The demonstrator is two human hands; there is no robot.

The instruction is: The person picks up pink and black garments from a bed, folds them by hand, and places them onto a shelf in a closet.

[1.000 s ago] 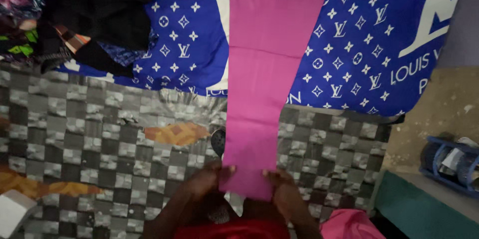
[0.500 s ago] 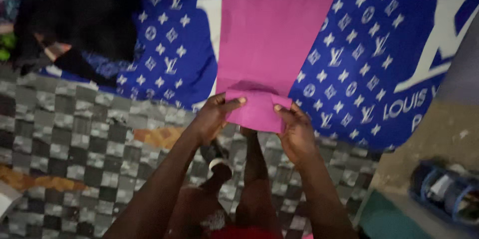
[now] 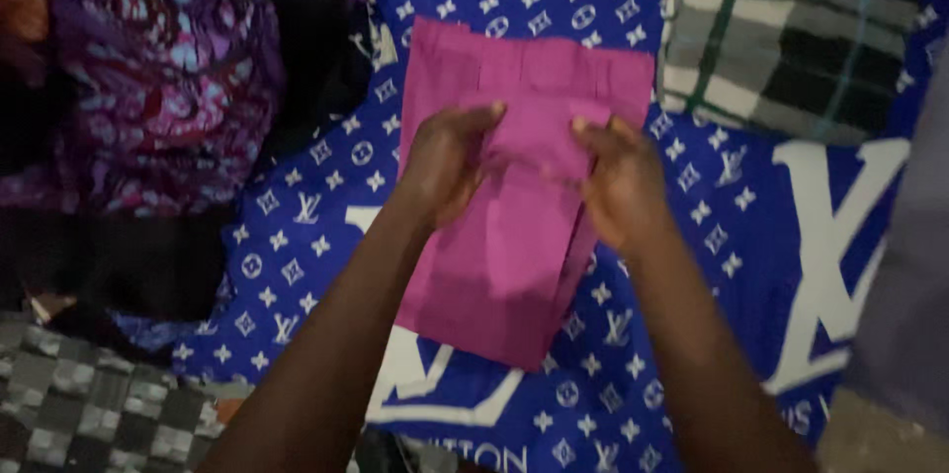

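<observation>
The step here looks like folding the pink cloth [image 3: 514, 265] in half on the bed. To do it well, the two top corners should land evenly on the far edge, and the fold should be pressed flat so no bumps stay inside.

Nearest, both arms reach up from the bottom of the view, almost straight, with the wrists close together over the cloth. The left hand [image 3: 445, 167] is curled, and its thumb and fingers pinch the loose end of the pink cloth. The right hand [image 3: 618, 181] does the same on the other side, just beside it. Both hands hold that end a little above the rest of the cloth.

The pink cloth lies in the middle of the blue bedsheet [image 3: 751, 236] with white shapes, already doubled over. Its near edge sits close to the near edge of the bed.

Farther off, a purple patterned cloth [image 3: 168, 87] lies at the far left, and a checked blanket [image 3: 791, 28] sits at the far right corner.
</observation>
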